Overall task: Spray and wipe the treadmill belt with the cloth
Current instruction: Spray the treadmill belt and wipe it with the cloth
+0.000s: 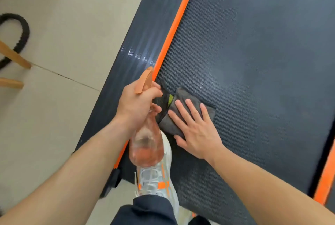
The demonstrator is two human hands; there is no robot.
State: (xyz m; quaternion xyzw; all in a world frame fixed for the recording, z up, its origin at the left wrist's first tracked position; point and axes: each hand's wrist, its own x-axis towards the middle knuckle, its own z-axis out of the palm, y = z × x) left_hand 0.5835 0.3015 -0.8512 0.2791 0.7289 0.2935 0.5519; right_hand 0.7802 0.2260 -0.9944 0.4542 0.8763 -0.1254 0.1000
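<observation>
The dark textured treadmill belt (253,52) fills the right side of the view, edged by an orange stripe (174,27). A folded grey cloth (183,96) with a yellow-green tag lies on the belt near that stripe. My right hand (194,126) presses flat on the cloth with straight, spread fingers. My left hand (137,105) grips the neck of a clear spray bottle (146,145) with an orange trigger head, held over the belt's left edge beside the cloth. The nozzle points away from me.
A dark side rail (137,39) runs left of the orange stripe, with beige floor tiles (72,25) beyond. A black rope (18,30) and wooden legs (14,56) stand at far left. My white and orange shoe (155,179) rests on the belt's near end.
</observation>
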